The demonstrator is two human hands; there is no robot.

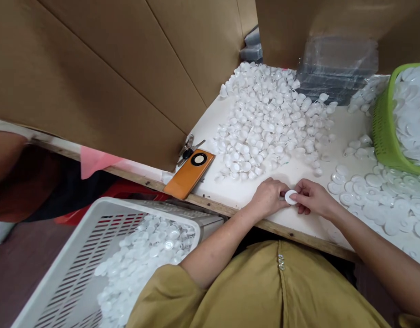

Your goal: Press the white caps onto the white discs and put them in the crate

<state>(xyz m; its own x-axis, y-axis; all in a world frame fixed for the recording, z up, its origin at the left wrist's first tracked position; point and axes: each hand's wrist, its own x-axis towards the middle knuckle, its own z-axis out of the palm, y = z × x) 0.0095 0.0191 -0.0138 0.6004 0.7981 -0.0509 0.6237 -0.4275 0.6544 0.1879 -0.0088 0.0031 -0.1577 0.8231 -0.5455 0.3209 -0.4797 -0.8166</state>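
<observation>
A small round white plastic saucer [291, 197] is held upright between my two hands, just above the table's front edge. My right hand [311, 197] pinches it, thumb across its face. My left hand [268, 198] is closed against the saucer's other side; what its fingertips grip is hidden behind the hand and saucer. Beyond my hands lies a big heap of tiny white plastic cups [264, 120]. To the right, many loose white saucers [374, 191] are spread over the white tabletop [230, 191].
A green basket [384, 132] full of white saucers stands at right. An orange phone [187, 177] and keys [186, 150] lie by the cardboard wall [104, 77]. Below left is a grey crate [76, 255] with white pieces. Another person's arm [7, 155] shows far left.
</observation>
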